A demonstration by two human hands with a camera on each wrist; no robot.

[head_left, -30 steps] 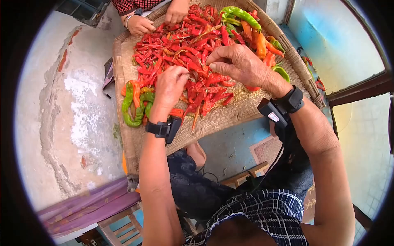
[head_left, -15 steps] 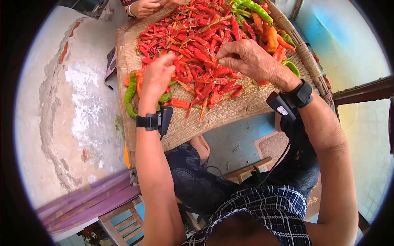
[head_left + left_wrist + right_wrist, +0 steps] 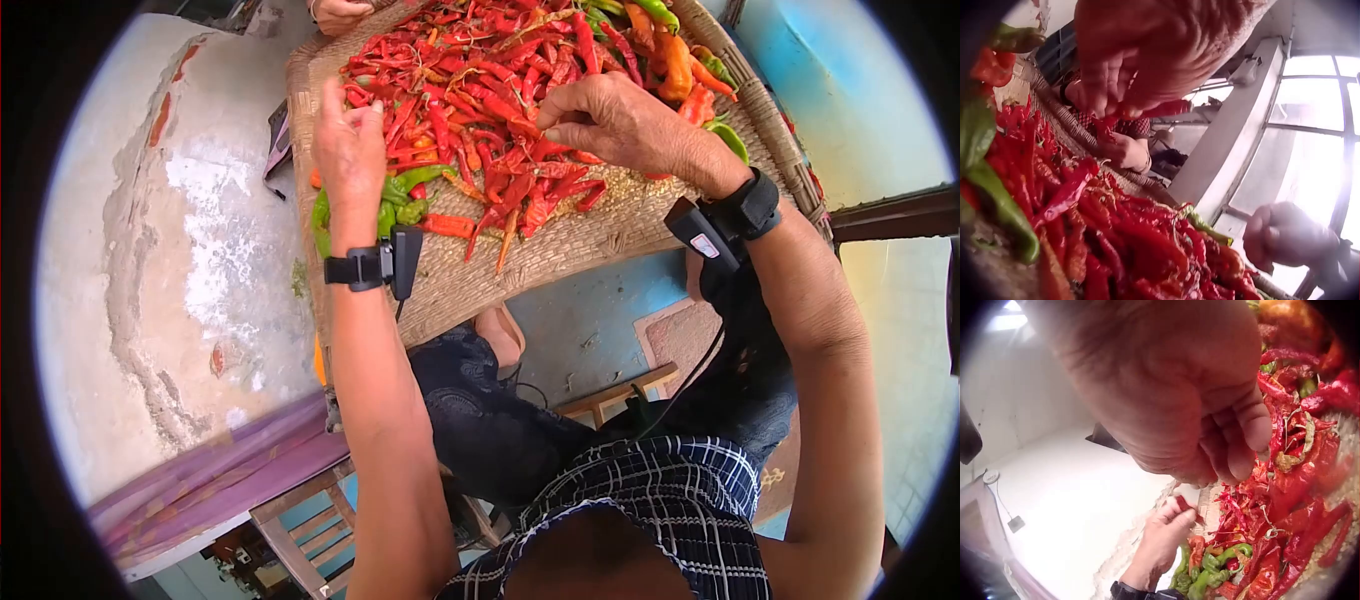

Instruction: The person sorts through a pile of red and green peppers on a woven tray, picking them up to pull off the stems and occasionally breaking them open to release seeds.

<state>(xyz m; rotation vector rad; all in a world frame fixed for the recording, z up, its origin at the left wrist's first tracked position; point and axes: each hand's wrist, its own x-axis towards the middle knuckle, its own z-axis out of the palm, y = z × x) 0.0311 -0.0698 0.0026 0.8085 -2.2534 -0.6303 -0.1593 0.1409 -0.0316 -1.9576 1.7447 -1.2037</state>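
Observation:
My left hand (image 3: 350, 155) is raised over the left side of a woven tray (image 3: 440, 300). It pinches a red chili pepper (image 3: 1186, 505), whose end sticks out past the fingers in the left wrist view. Below it lie green peppers (image 3: 400, 198) and an orange-red pepper (image 3: 448, 225). Over the right part of the heap of red chilies (image 3: 490, 110) hovers my right hand (image 3: 615, 125), its fingers loosely curled and nothing visible between them. Larger orange peppers (image 3: 677, 70) lie beyond it.
Across the tray another person's hand (image 3: 1124, 150) works at the far rim. A plastered wall (image 3: 220, 220) stands on the left, and windows (image 3: 890, 110) on the right. Under the tray are my legs and a wooden stool (image 3: 620, 395).
My left hand has left the middle of the heap and moved left over the green peppers. My right hand keeps nearly the same pose. The head view has shifted, pushing the other person's hands towards the top edge.

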